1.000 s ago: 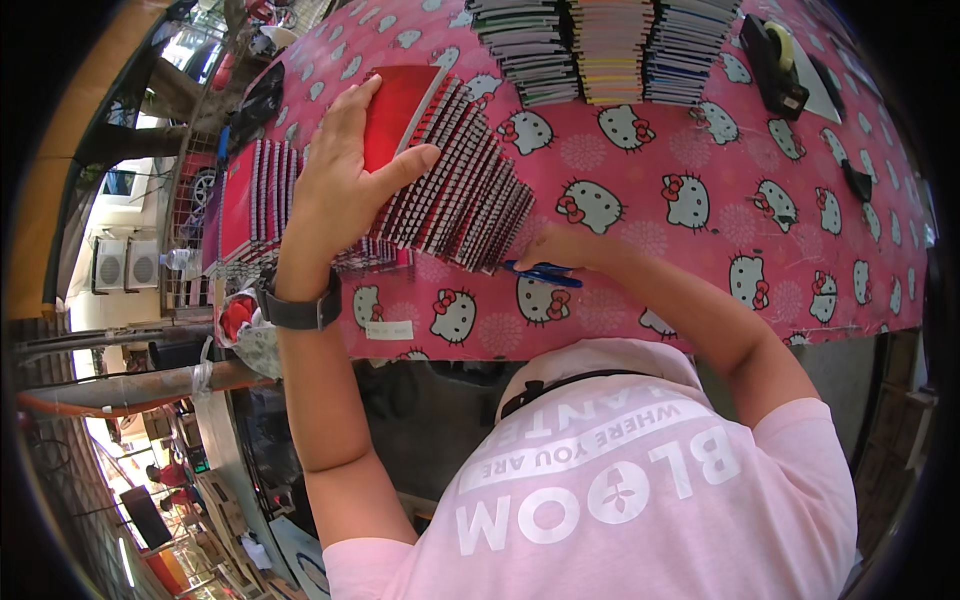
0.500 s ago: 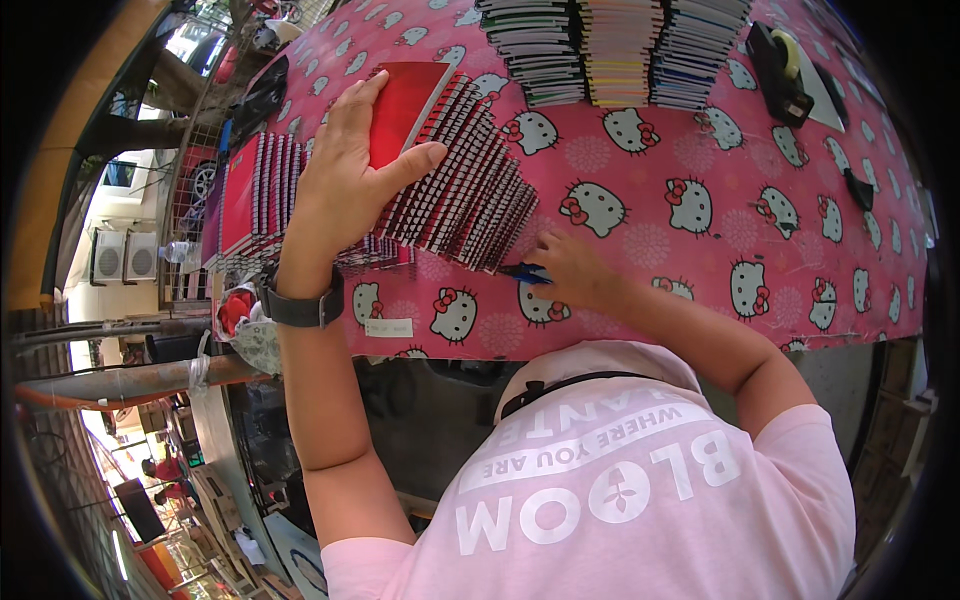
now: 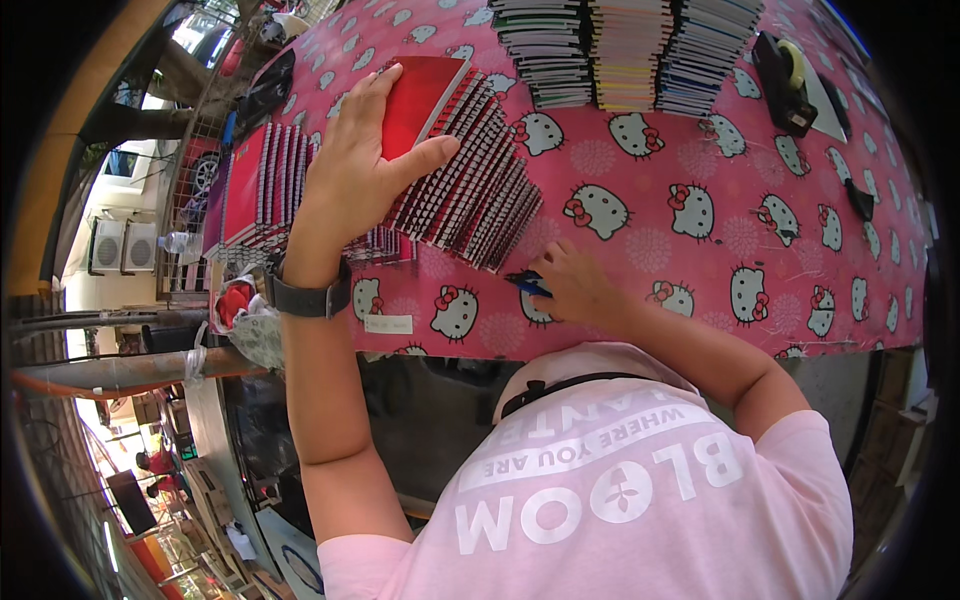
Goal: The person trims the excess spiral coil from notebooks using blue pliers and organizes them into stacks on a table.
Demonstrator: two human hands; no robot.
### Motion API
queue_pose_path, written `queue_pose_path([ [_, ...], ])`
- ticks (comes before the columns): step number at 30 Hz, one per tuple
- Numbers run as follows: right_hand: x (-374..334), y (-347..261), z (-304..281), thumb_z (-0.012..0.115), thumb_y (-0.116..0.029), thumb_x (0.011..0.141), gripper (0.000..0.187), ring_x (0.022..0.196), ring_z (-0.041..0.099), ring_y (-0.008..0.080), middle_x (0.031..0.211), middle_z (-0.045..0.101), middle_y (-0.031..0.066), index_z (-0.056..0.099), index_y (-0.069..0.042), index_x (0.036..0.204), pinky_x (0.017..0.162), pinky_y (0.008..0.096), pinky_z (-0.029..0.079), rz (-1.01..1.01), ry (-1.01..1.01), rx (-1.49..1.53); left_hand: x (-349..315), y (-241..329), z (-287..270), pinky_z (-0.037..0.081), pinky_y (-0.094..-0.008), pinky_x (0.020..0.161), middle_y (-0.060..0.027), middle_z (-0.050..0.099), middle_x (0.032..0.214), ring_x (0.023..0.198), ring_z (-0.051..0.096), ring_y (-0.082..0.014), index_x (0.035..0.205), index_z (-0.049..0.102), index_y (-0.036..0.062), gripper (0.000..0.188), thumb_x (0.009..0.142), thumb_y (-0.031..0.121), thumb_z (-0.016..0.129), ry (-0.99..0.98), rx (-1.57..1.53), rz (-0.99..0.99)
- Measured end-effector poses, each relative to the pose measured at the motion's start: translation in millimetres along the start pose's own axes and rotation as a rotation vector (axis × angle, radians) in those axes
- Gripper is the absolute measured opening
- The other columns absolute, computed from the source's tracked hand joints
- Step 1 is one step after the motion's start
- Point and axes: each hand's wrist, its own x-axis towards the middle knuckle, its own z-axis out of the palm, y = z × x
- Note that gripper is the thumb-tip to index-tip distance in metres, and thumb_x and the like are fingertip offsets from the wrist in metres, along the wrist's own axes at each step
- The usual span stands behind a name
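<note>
My left hand (image 3: 360,165) grips a red spiral notebook (image 3: 425,95), thumb across its cover and fingers over its far edge. That notebook tops a fanned row of spiral notebooks (image 3: 470,200) lying on a pink tablecloth with a cat-face print (image 3: 700,170). A dark watch (image 3: 305,298) sits on my left wrist. My right hand (image 3: 580,290) rests on the cloth near the table's front edge, just right of the fanned row. Its fingers are closed on a small blue pen (image 3: 527,284), whose tip sticks out to the left.
Three tall stacks of notebooks (image 3: 625,50) stand at the far edge. A black tape dispenser (image 3: 785,85) sits to their right. More red and pink notebooks (image 3: 250,185) lie at the table's left end beside a dark bag (image 3: 265,85). Small dark items (image 3: 860,200) lie far right.
My right hand has slid a little left along the front edge with the blue pen. My left hand stays on the red notebook, its thumb pressed further across the cover.
</note>
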Motion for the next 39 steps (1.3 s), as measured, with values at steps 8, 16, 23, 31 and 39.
queue_pose_path([
  [8, 2.5, -5.5, 6.1, 0.069, -0.029, 0.066, 0.036, 0.096, 0.049, 0.0271, 0.092, 0.053, 0.0114, 0.061, -0.006, 0.092, 0.070, 0.0411, 0.043, 0.014, 0.022, -0.056, 0.6, -0.1, 1.8, 0.024, -0.0421, 0.107, -0.0224, 0.033, 0.140, 0.131, 0.030, -0.0339, 0.137, 0.034, 0.0030, 0.094, 0.070, 0.064, 0.059, 0.011, 0.011, 0.005],
  [16, 21.9, -13.0, -18.5, 0.067, -0.025, 0.073, 0.028, 0.060, 0.060, 0.0291, 0.078, 0.059, 0.0183, 0.061, 0.000, 0.083, 0.052, 0.0419, 0.047, 0.404, -0.408, 0.573, -0.8, -3.4, 2.1, 0.024, -0.0417, 0.107, -0.0222, 0.033, 0.140, 0.132, 0.029, -0.0337, 0.136, 0.034, 0.0031, 0.093, 0.071, 0.064, 0.059, 0.018, 0.023, 0.009],
  [23, 42.1, 2.2, -20.1, 0.064, -0.031, 0.075, 0.032, 0.056, 0.060, 0.0288, 0.067, 0.058, 0.0177, 0.062, 0.000, 0.080, 0.055, 0.0403, 0.050, 0.711, -0.579, 0.896, 1.3, -1.1, 1.0, 0.025, -0.0407, 0.106, -0.0224, 0.034, 0.139, 0.131, 0.031, -0.0334, 0.136, 0.035, 0.0023, 0.091, 0.072, 0.063, 0.058, 0.012, 0.004, 0.016],
  [31, -6.0, 0.6, -24.9, 0.069, -0.038, 0.067, 0.054, 0.097, 0.053, 0.0305, 0.104, 0.054, 0.0156, 0.056, -0.007, 0.109, 0.084, 0.0431, 0.043, 0.278, -0.229, 0.036, -19.4, 0.1, -15.8, 0.032, -0.0368, 0.102, -0.0167, 0.041, 0.135, 0.125, 0.040, -0.0260, 0.133, 0.037, 0.0013, 0.059, 0.089, 0.039, 0.050, 0.563, -0.730, -0.012],
  [39, 2.4, -1.0, -38.6, 0.062, -0.032, 0.079, 0.054, 0.100, 0.050, 0.0272, 0.115, 0.051, 0.0160, 0.047, -0.002, 0.122, 0.085, 0.0359, 0.042, 0.326, 0.011, 0.276, -142.6, -74.2, 179.4, 0.035, -0.0370, 0.097, -0.0138, 0.044, 0.130, 0.117, 0.044, -0.0253, 0.133, 0.032, -0.0004, 0.075, 0.064, -0.001, 0.061, 0.404, -0.706, -0.398],
])
